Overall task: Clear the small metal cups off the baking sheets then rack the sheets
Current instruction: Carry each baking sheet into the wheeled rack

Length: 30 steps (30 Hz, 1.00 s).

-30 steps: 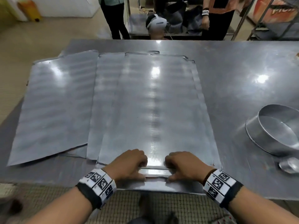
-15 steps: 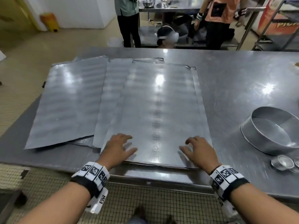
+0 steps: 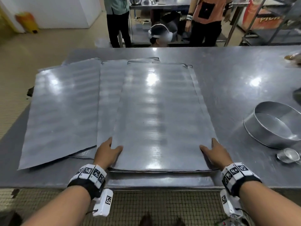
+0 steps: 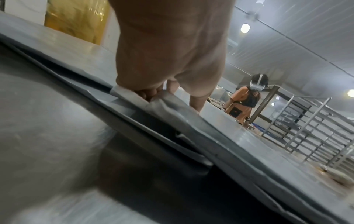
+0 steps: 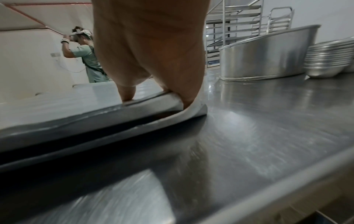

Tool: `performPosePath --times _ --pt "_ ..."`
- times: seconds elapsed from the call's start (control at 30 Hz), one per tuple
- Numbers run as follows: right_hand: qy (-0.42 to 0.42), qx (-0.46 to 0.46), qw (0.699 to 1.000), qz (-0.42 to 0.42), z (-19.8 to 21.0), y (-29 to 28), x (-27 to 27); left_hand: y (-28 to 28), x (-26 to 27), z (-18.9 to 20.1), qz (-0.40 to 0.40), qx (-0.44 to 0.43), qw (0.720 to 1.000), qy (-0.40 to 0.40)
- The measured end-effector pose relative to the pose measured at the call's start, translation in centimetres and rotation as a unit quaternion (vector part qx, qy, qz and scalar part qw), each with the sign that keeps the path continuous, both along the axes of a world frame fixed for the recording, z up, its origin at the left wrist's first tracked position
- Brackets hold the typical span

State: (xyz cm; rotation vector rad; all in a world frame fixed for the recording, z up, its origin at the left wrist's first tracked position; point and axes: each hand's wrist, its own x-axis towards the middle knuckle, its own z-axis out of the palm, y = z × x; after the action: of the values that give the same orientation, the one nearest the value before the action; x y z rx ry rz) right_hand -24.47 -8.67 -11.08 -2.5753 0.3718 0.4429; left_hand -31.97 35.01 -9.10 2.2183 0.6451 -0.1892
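Several flat baking sheets lie overlapped on the steel table (image 3: 228, 82). My left hand (image 3: 112, 146) grips the left edge of the top sheet (image 3: 159, 115) near its front corner, thumb on top. In the left wrist view its fingers (image 4: 151, 94) curl under that edge. My right hand (image 3: 208, 145) grips the right edge of the same sheet. The right wrist view shows the thumb (image 5: 126, 94) on top and the sheet's edge (image 5: 153, 103) raised off the one below. A small metal cup (image 3: 288, 155) stands on the table right of my right hand.
A round metal pan (image 3: 273, 126) sits at the right, with stacked metal bowls (image 5: 329, 59) beyond it. Another sheet (image 3: 63, 111) lies at the left. People stand behind the table's far edge. A tall tray rack (image 4: 316, 128) stands at the far right.
Both hands left the middle of the sheet's near edge and slid apart to its left and right sides, where they now grip it. The stack sits farther onto the table.
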Motion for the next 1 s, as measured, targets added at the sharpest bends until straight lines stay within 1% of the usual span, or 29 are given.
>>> performPosePath --times 0.07,0.13,0.23,0.4,0.47,0.53,0.63,0.77,0.83,1.0 --pt "-0.002 0.011 1.0 -0.011 -0.2 0.0 0.0 -0.2 0.1 0.3 0.002 -0.004 1.0 -0.013" --pt "-0.001 0.021 1.0 -0.018 0.0 0.0 -0.2 -0.3 0.2 0.5 -0.004 -0.004 1.0 -0.008" --pt "-0.007 0.043 0.999 -0.027 0.5 -0.2 -0.3 -0.2 0.3 1.0 -0.014 0.014 1.0 -0.003" --pt "-0.045 0.087 0.993 -0.058 1.6 -1.8 -0.3 -1.2 0.2 2.7 -0.022 0.051 0.998 -0.029" --pt "-0.051 0.095 0.992 -0.062 2.6 -2.5 -0.5 -2.1 -0.3 3.3 -0.018 0.062 0.997 -0.031" --pt "-0.06 0.101 0.991 -0.063 3.1 -3.6 -0.8 -3.1 -1.1 3.6 0.011 0.058 0.998 -0.034" --pt "-0.064 0.078 0.993 -0.056 3.2 -5.8 -1.9 -4.9 -2.8 3.5 0.044 0.057 0.997 -0.026" --pt "-0.069 0.064 0.995 -0.031 2.4 -8.4 -4.2 -7.4 -5.7 2.4 0.07 0.028 0.997 -0.028" --pt "-0.062 0.063 0.996 -0.026 1.7 -9.8 -5.7 -8.9 -7.1 1.8 0.07 0.034 0.996 -0.031" --pt "-0.07 0.018 0.997 -0.002 0.5 -12.3 -9.4 -12.2 -10.1 0.3 0.081 0.044 0.995 -0.036"
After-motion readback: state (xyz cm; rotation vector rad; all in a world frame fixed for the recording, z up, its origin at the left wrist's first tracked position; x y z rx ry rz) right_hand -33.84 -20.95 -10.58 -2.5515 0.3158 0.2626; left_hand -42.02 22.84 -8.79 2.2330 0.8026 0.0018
